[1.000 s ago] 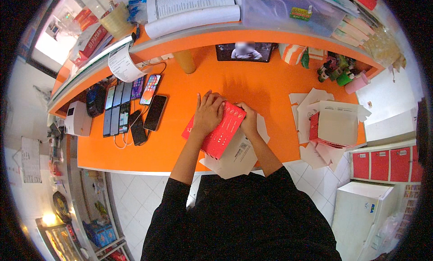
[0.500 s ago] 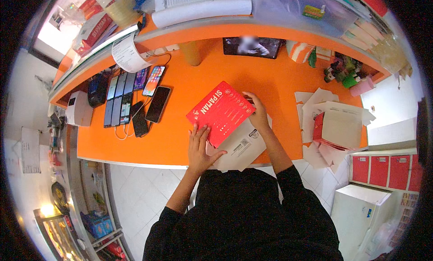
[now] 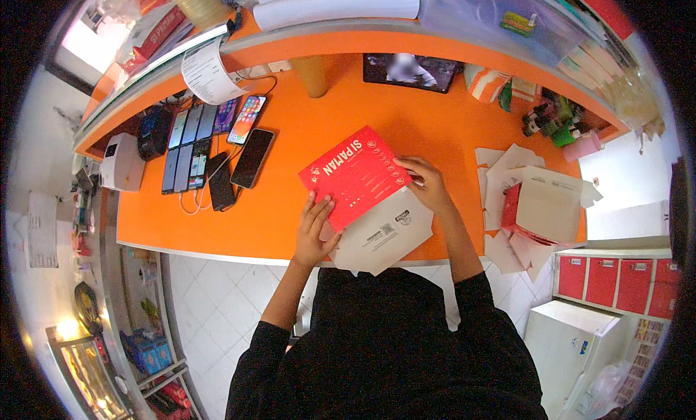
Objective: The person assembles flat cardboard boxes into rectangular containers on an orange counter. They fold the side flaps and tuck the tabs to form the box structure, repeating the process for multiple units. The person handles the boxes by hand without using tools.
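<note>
A partly folded cardboard box (image 3: 355,175) lies at the front of the orange desk, its red printed face up. Its plain greyish flap (image 3: 384,233) sticks out toward me and reaches the desk's front edge. My left hand (image 3: 315,230) grips the lower left side of the red panel, fingers on top and the thumb by the near corner. At the right edge of the red panel, my right hand (image 3: 424,182) is closed with bent fingers on the cardboard; its thumb is mostly hidden.
Several phones (image 3: 190,151) with cables lie at the left, beside a white printer-like device (image 3: 122,162). A tablet (image 3: 409,72) stands at the back. More box cardboard (image 3: 547,206) is piled at the right. A paper strip (image 3: 209,75) hangs from the shelf above.
My left thumb has drawn in toward the fingers at the box's near corner. The right hand has shifted slightly down along the panel's edge, its fingers more bent. The view has tilted slightly.
</note>
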`<state>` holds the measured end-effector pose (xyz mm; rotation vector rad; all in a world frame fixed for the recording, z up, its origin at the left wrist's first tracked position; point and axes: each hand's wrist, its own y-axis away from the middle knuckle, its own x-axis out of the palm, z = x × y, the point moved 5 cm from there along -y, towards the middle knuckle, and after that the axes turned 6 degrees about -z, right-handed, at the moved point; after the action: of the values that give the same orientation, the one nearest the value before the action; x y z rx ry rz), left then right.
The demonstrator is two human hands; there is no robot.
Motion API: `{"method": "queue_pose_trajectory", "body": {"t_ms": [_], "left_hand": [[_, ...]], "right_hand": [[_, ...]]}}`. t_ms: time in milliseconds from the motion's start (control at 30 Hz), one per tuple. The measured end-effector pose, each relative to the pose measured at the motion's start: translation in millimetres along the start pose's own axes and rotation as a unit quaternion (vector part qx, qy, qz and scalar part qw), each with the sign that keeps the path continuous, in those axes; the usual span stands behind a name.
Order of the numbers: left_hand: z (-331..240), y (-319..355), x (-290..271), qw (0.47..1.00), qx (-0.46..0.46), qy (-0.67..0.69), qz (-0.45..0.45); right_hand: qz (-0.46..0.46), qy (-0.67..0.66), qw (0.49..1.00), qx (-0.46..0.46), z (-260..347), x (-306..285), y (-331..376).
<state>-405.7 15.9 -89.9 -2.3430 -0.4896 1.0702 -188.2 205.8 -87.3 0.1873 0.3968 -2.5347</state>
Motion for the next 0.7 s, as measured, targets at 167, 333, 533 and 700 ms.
{"method": "queue_pose_trajectory", "body": {"t_ms": [167, 333, 533, 700], "left_hand": [[2.1, -5.8, -7.1, 1.0, -0.006, 0.026, -0.002], [1.9, -10.1, -12.6, 1.0, -0.007, 0.026, 0.012], [1.7, -12.4, -15.7, 0.999, -0.009, 0.037, 0.027], [6.6, -13.6, -19.8, 0.997, -0.032, 0.046, 0.05]], "right_hand": [[0.149, -0.033, 0.988, 0.027, -1.1, -16.5, 1.4], [0.18, -0.007, 0.983, 0.023, -15.3, -19.0, -3.8], [0.158, -0.006, 0.987, 0.023, -12.3, -19.1, -1.2], [0.17, 0.006, 0.985, -0.023, -1.2, -21.2, -7.5]]}}
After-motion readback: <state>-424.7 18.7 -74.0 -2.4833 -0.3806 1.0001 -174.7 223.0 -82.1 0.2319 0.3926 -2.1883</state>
